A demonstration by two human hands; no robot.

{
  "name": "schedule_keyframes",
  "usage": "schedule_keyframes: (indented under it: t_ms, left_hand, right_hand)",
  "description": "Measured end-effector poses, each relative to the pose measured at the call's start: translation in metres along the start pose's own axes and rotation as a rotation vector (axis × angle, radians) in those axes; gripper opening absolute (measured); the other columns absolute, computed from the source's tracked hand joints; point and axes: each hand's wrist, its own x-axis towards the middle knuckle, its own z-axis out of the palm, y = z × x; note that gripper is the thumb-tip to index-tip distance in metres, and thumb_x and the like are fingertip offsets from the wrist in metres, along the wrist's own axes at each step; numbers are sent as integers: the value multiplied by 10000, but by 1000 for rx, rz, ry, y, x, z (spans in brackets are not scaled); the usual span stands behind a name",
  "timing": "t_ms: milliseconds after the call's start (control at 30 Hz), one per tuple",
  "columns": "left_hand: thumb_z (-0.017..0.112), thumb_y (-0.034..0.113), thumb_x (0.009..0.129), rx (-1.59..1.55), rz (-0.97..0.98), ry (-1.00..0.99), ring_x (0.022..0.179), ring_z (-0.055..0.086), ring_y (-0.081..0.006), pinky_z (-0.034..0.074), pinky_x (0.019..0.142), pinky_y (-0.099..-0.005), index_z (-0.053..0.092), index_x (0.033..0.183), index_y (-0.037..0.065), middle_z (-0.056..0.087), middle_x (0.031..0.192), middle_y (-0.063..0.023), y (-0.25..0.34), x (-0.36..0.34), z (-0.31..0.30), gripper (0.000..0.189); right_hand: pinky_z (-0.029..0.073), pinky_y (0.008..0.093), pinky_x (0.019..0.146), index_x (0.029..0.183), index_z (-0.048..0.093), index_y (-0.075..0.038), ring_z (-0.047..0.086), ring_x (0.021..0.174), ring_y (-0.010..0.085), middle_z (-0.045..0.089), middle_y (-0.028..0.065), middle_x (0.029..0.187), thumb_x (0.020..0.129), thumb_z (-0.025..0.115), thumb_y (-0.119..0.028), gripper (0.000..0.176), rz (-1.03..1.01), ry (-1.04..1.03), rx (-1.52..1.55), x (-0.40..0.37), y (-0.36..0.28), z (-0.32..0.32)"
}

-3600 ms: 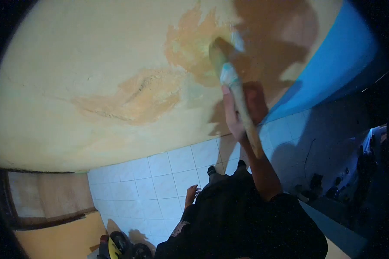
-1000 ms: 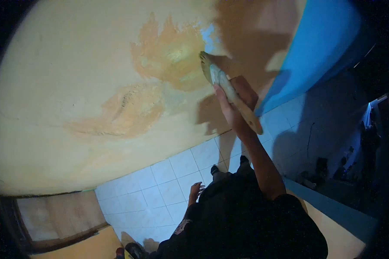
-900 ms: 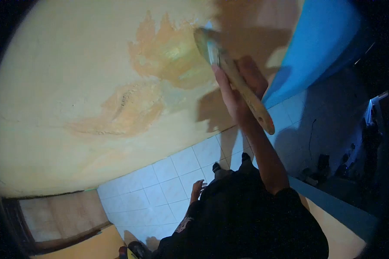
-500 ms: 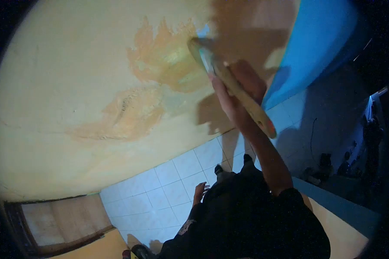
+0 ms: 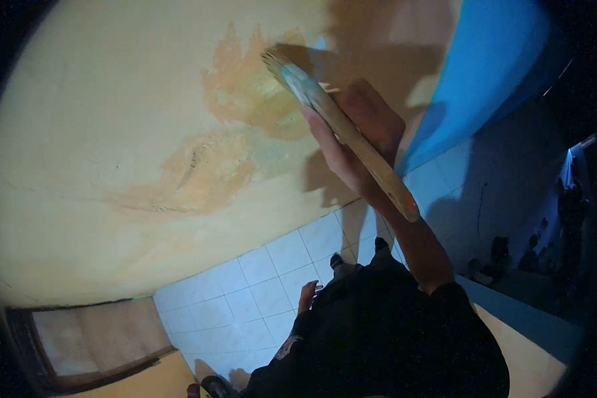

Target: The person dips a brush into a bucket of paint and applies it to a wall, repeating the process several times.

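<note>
A paintbrush with a long wooden handle (image 5: pixel 368 156) is in my right hand (image 5: pixel 355 136), its fingers wrapped round the handle near the ferrule. The bristles point up and left over the cream wall (image 5: pixel 86 126), beside an orange patch with a yellowish-green middle (image 5: pixel 259 99). Whether the tips touch the wall is unclear. Lower on the wall lies a second orange patch (image 5: pixel 212 176) with a rough dark mark. My left hand (image 5: pixel 308 294) hangs low beside my dark shirt, above the tiles, its fingers apart; nothing shows in it.
A bright blue wall section (image 5: pixel 487 73) borders the cream wall at the right. White floor tiles (image 5: pixel 252 272) lie below, with a framed wooden panel (image 5: pixel 103 338) at the lower left. Dark, unclear items (image 5: pixel 501 249) stand at the right. Shoes show at the bottom left.
The brush has moved left and slightly up along the wall with my right hand, and its bristles now show more clearly, spread apart. My left hand has hardly moved.
</note>
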Motion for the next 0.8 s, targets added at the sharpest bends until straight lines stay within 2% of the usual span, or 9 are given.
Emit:
schedule_keyframes:
  t_ms: [100, 167, 333, 400, 433, 600, 700, 767, 800]
  left_hand:
    - [462, 263, 892, 1, 211, -72, 865, 623, -225, 493, 683, -318, 523, 1142, 52, 628, 971, -89, -20, 8, 0, 333]
    - [458, 246, 894, -425, -403, -36, 864, 624, -213, 485, 640, -283, 526, 1129, 59, 627, 971, -86, 6, 5, -2, 308]
    - [522, 223, 861, -618, -576, 67, 851, 624, -195, 492, 623, -294, 523, 1137, 63, 628, 959, -88, 4, 4, 0, 320]
    - [587, 107, 797, 3, 264, 6, 856, 627, -237, 518, 672, -334, 521, 1151, 48, 621, 975, -122, -37, -3, 2, 366]
    - [618, -6, 716, 511, 384, -11, 883, 621, -283, 521, 748, -356, 518, 1156, 22, 606, 999, -160, -44, -1, 0, 452]
    - [603, 54, 752, 571, 324, -73, 870, 621, -279, 515, 720, -362, 523, 1149, 24, 609, 1010, -152, -62, -1, -1, 406]
    - [536, 161, 841, -19, 95, -4, 857, 621, -241, 507, 683, -349, 524, 1164, 67, 620, 997, -110, -20, -9, -5, 336]
    - [470, 241, 892, -553, -485, 38, 869, 613, -216, 497, 687, -330, 517, 1176, 79, 620, 990, -72, 5, -9, -8, 331]
    - [470, 241, 892, -557, -485, 39, 869, 613, -216, 497, 687, -330, 517, 1176, 79, 620, 990, -72, 12, -11, -9, 331]
  right_hand:
    - [445, 271, 542, 732, 570, -17, 556, 609, 162, 563, 69, 701, 715, 664, 15, 101, -110, 32, -2, 15, 23, 10]
    - [436, 266, 535, 727, 569, -20, 544, 609, 139, 560, 58, 698, 720, 662, 11, 98, 29, 93, 13, 12, 41, 5]
    - [418, 273, 515, 700, 550, -25, 515, 599, 126, 515, 47, 660, 725, 654, -6, 108, 137, 253, -110, 5, 28, 9]
    - [375, 322, 483, 703, 548, -57, 467, 555, 217, 477, 86, 675, 676, 664, 1, 132, 122, 162, -24, -11, 33, 45]
    - [372, 332, 481, 701, 540, -58, 455, 542, 241, 444, 87, 657, 661, 667, 13, 150, -137, 47, -154, -5, 8, 40]
    - [383, 316, 496, 696, 532, -39, 450, 551, 218, 433, 77, 629, 683, 676, -2, 149, -12, 37, -29, -6, 4, 41]
    - [385, 287, 508, 694, 537, -25, 471, 575, 157, 470, 64, 648, 716, 682, -14, 147, 192, 263, 108, 1, 23, 17]
    - [386, 283, 511, 694, 536, -26, 479, 584, 149, 475, 64, 655, 718, 680, -10, 146, 130, 253, -24, 1, 23, 16]
    - [387, 279, 514, 693, 535, -27, 486, 594, 142, 479, 65, 663, 720, 677, -6, 146, 75, 245, -162, -1, 22, 15]
